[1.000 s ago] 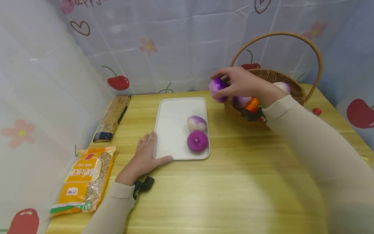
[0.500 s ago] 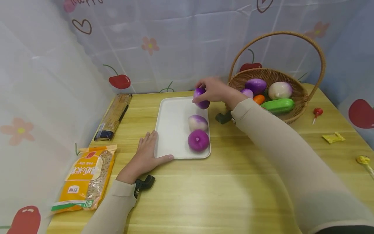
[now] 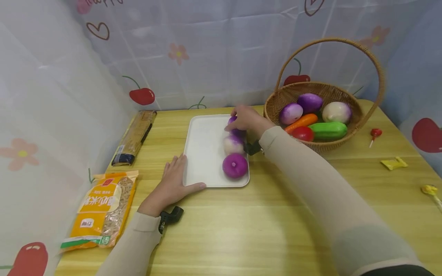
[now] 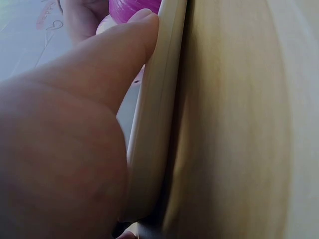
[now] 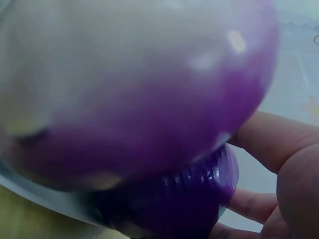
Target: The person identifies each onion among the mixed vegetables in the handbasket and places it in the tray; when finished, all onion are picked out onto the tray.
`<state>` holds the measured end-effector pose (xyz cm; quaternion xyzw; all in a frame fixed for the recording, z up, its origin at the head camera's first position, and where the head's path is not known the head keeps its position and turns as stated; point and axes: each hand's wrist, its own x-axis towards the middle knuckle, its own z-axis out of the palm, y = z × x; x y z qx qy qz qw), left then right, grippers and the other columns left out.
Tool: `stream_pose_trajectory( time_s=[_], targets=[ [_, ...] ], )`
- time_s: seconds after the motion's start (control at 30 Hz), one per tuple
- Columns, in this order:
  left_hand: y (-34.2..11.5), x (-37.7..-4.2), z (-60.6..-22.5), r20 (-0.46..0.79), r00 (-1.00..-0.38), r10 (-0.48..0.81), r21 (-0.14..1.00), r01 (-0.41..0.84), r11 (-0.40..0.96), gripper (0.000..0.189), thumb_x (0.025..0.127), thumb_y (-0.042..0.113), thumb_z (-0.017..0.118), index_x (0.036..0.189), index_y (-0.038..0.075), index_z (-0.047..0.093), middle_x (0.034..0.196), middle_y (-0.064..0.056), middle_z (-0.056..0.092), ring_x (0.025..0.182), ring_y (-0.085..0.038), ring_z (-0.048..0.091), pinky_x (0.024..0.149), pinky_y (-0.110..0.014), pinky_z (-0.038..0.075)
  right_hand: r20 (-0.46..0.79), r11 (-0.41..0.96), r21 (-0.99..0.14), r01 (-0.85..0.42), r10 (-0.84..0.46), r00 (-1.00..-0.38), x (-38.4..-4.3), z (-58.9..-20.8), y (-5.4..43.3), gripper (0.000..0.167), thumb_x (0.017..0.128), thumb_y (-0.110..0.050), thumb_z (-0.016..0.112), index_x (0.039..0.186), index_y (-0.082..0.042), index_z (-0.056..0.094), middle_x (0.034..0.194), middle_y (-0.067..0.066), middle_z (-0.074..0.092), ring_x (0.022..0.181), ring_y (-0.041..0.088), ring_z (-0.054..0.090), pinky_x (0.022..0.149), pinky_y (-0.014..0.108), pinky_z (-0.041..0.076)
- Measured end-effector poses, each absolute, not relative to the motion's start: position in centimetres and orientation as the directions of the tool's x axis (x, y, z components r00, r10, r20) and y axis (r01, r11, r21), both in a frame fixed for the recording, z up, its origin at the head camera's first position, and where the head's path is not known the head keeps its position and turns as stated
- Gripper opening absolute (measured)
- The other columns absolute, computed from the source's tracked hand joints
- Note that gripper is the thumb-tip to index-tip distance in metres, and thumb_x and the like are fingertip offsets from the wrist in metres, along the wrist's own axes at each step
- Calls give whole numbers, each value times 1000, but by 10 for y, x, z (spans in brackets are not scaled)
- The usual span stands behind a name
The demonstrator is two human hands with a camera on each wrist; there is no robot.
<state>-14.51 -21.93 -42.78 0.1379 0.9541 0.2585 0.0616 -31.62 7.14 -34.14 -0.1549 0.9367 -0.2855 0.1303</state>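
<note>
My right hand (image 3: 246,119) holds a glossy purple round vegetable (image 3: 236,131) over the far right part of the white tray (image 3: 203,134). In the right wrist view, its fingers touch the side of this dark purple piece (image 5: 174,204), partly hidden behind a white-and-purple turnip (image 5: 149,89). On the tray that turnip (image 3: 233,145) lies just in front of the hand, and a magenta round vegetable (image 3: 235,166) with a small nub sits nearest the front. Spread at the tray's front left corner, my left hand (image 3: 170,184) has straight fingers along the left edge and its thumb (image 4: 134,40) at the front rim.
A wicker basket (image 3: 321,86) at the back right bears purple and white vegetables, a carrot (image 3: 300,123), a tomato (image 3: 303,134) and a green gourd-like piece (image 3: 328,131). Sweets (image 3: 394,163) lie at the right; an orange food bag (image 3: 100,211) and packed noodles (image 3: 134,138) lie left.
My right hand has carried the purple vegetable leftward from the basket and down to the tray, behind the turnip. The left hand has stayed at the tray's corner.
</note>
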Motion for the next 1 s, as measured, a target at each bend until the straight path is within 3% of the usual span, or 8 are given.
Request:
stream_pose_trajectory(
  time_s=[0.4,0.77,1.0],
  targets=[
    [-220,-146,-427,-54,-954,296,502,230,834,132,84,79,70,166,-5,10,172,-25,10,157,-43,2,124,-58,-4,-179,814,-535,-225,-370,-912,-312,-338,73,75,92,-46,82,147,-2,57,139,19,59,127,34,55,109,46,45],
    [-220,-145,-428,-51,-953,297,505,232,831,132,84,78,71,166,-5,10,172,-25,10,157,-43,2,124,-58,-4,-127,799,-547,-251,-376,-918,-307,-330,71,72,91,-43,83,144,-1,59,135,20,61,125,35,54,107,45,45],
    [-218,-145,-428,-50,-955,293,508,228,831,132,84,78,71,166,-6,11,172,-25,10,157,-43,2,124,-59,-4,-119,790,-556,-258,-383,-916,-303,-311,77,71,93,-44,81,146,-4,57,139,20,60,133,38,48,111,48,41]
  ],
)
